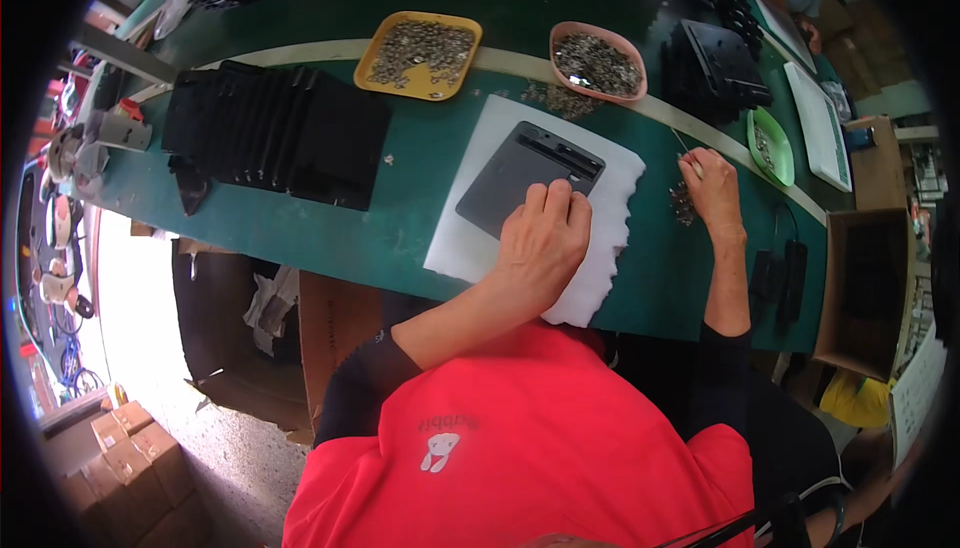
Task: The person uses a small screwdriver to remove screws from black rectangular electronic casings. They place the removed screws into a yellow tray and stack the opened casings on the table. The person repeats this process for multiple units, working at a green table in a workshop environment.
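Observation:
A dark grey plastic housing [510, 178] with a long slotted recess lies on a white foam sheet [470, 218] in front of me. My left hand [545, 248] rests over its right side, fingers bent and pressed together at the recess. What the fingertips pinch, if anything, is too small to tell. To the right, my right hand [715, 193] is closed around a thin rod-like tool [682, 140], whose slim end points up and away. Beside that hand, a little heap of small metal parts [683, 205] lies on the green table [650, 288].
Black panels [270, 133] stand in a leaning row at left. Small metal parts fill a yellow tray [440, 95] and a pink tray [640, 88]; a green tray [785, 163] is at right. Black housings [720, 58] are stacked behind. A cardboard box [865, 293] adjoins the right end.

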Motion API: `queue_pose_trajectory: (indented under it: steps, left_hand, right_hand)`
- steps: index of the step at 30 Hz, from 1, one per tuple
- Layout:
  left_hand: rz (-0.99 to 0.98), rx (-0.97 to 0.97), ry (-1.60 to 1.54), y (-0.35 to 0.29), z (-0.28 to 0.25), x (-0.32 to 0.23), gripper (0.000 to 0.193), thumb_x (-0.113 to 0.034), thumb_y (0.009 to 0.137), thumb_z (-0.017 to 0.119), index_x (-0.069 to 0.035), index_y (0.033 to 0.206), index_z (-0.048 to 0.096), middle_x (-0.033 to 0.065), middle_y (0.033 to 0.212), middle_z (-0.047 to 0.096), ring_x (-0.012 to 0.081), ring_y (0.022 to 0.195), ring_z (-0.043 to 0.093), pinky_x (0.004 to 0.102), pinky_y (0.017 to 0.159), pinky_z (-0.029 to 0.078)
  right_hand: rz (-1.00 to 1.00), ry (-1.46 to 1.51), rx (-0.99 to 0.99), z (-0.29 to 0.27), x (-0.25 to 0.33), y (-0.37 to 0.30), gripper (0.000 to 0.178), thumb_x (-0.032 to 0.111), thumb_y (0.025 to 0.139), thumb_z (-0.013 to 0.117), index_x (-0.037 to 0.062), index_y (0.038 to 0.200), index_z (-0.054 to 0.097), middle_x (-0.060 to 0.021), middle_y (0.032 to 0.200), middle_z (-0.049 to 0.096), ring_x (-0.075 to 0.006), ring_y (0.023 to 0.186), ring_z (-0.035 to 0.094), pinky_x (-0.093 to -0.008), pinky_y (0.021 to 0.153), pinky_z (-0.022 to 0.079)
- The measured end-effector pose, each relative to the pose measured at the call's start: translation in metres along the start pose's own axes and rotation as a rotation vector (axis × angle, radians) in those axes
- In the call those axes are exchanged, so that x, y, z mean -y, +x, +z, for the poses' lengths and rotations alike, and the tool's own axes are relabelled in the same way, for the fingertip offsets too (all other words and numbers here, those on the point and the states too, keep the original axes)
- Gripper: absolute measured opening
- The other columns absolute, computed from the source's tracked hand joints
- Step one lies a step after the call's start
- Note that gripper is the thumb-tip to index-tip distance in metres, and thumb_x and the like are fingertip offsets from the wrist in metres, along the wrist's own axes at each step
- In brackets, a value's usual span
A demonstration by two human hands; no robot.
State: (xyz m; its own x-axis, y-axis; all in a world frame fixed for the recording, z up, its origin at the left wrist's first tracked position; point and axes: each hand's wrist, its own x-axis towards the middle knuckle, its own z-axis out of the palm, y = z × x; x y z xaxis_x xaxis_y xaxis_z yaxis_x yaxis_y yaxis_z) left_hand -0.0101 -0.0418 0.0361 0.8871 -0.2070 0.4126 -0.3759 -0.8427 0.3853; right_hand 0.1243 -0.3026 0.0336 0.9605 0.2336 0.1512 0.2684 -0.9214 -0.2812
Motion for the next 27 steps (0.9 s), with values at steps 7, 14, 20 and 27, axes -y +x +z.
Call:
queue_pose_trajectory:
  steps: [7, 14, 20, 27]
  left_hand:
    - [0.042, 0.119, -0.018, 0.01, 0.007, 0.014, 0.046, -0.015, 0.072, 0.074, -0.003, 0.114, 0.06, 0.0144, 0.125, 0.052, 0.0339, 0.112, 0.051, 0.0413, 0.09, 0.044]
    - [0.169, 0.194, -0.091, 0.065, 0.01, 0.069, 0.039, -0.018, 0.078, 0.073, -0.006, 0.115, 0.065, 0.0153, 0.118, 0.059, 0.0344, 0.107, 0.056, 0.0429, 0.089, 0.046]
    - [-0.087, 0.252, -0.088, 0.057, 0.003, 0.061, 0.021, -0.021, 0.081, 0.072, -0.005, 0.095, 0.068, 0.0123, 0.088, 0.06, 0.0317, 0.091, 0.058, 0.0422, 0.077, 0.049]
    - [-0.151, 0.147, -0.182, 0.039, 0.014, 0.065, 0.022, -0.021, 0.08, 0.073, -0.006, 0.094, 0.069, 0.0127, 0.088, 0.06, 0.0311, 0.089, 0.058, 0.0421, 0.076, 0.049]
  right_hand:
    - [0.247, 0.602, 0.106, 0.007, 0.047, -0.026, 0.017, 0.017, 0.08, 0.071, 0.0005, 0.081, 0.067, -0.0058, 0.062, 0.063, -0.012, 0.049, 0.06, -0.0262, 0.048, 0.047]
    - [0.375, 1.213, 0.282, 0.02, 0.056, -0.039, 0.016, 0.011, 0.08, 0.075, 0.0002, 0.089, 0.066, -0.0056, 0.066, 0.064, -0.0055, 0.049, 0.056, -0.0178, 0.036, 0.033]
    - [0.44, 1.307, 0.248, 0.025, 0.079, -0.038, 0.015, 0.009, 0.081, 0.073, -0.0025, 0.089, 0.066, -0.0107, 0.073, 0.069, -0.0071, 0.053, 0.061, -0.0174, 0.036, 0.034]
    - [0.247, 0.901, 0.187, 0.031, 0.096, -0.028, 0.013, 0.011, 0.082, 0.07, -0.0015, 0.088, 0.069, -0.0103, 0.068, 0.069, -0.0045, 0.044, 0.052, -0.0182, 0.038, 0.035]
